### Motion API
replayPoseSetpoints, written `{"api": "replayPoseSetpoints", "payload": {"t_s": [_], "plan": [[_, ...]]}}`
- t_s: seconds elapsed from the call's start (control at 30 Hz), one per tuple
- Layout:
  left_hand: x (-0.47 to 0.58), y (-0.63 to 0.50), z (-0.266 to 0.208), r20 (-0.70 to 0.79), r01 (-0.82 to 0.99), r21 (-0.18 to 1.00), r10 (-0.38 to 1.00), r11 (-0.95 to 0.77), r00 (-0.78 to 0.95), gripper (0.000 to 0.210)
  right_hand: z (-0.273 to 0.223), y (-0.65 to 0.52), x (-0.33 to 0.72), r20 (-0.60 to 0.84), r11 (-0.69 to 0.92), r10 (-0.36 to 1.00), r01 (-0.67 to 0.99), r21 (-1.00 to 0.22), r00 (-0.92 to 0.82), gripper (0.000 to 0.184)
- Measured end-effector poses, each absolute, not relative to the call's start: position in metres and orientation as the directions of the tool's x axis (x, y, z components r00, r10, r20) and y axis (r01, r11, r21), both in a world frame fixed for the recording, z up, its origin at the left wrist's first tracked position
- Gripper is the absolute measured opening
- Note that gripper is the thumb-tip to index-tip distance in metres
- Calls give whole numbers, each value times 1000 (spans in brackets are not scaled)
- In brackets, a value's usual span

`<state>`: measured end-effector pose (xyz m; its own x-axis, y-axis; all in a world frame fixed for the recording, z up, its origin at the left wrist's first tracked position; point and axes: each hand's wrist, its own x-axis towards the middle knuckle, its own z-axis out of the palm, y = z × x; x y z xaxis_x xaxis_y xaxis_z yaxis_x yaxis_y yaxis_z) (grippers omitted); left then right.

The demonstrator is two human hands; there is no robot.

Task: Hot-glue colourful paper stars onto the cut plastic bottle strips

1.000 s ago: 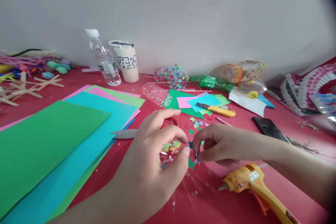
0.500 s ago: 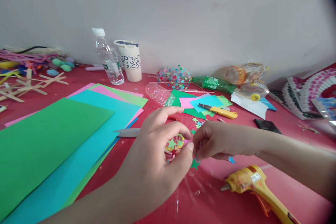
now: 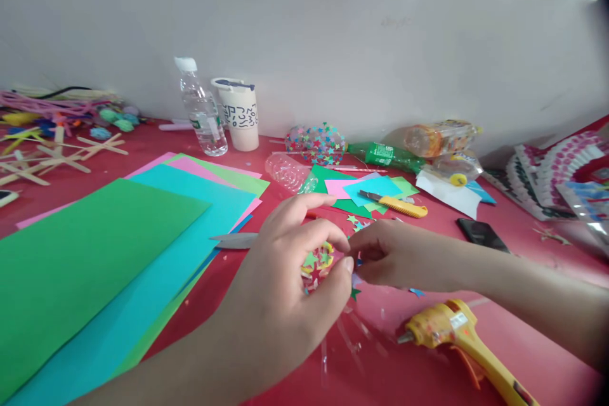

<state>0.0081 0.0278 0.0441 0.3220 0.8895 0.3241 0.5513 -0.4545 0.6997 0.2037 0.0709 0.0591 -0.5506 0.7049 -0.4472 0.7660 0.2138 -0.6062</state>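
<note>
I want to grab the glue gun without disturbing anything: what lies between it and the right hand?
In the head view, a small blue star lies on the red table between the right hand and the yellow glue gun.

- A craft workspace is showing
- Coloured sheets (image 3: pixel 99 247), paper stars (image 3: pixel 352 219) and a glue gun (image 3: pixel 469 339) are lying on the tabletop (image 3: pixel 380 377)
- Craft sticks (image 3: pixel 59 159) are sitting near pom-poms (image 3: pixel 124 125)

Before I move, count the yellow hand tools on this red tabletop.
2: the yellow plastic glue gun, nearer you than your right forearm; the yellow-handled utility knife, lying across small light-blue paper beyond your right hand. Others could be hidden.
</note>
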Motion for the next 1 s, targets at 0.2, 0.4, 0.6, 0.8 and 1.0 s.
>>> {"api": "replayPoseSetpoints", "payload": {"t_s": [0.2,0.4,0.6,0.8,1.0], "plan": [[10,28,41,309,546,702,886,-457,345,12,52,57,210,-236,414,764,736,-535,-601,33],[12,28,42,301,552,695,884,-460,358,13,47,51,216,-52,653,709,683,-328,-703,29],[10,27,42,296,561,688,884,-460,362,10,46,43,223,38,783,615,604,-147,-788,32],[9,27,41,280,570,688,889,-449,363,10,54,40,238,234,736,675,621,-270,-699,29],[9,32,39,222,620,652,892,-435,393,10,47,38,248,150,641,754,668,-378,-639,28]]}}
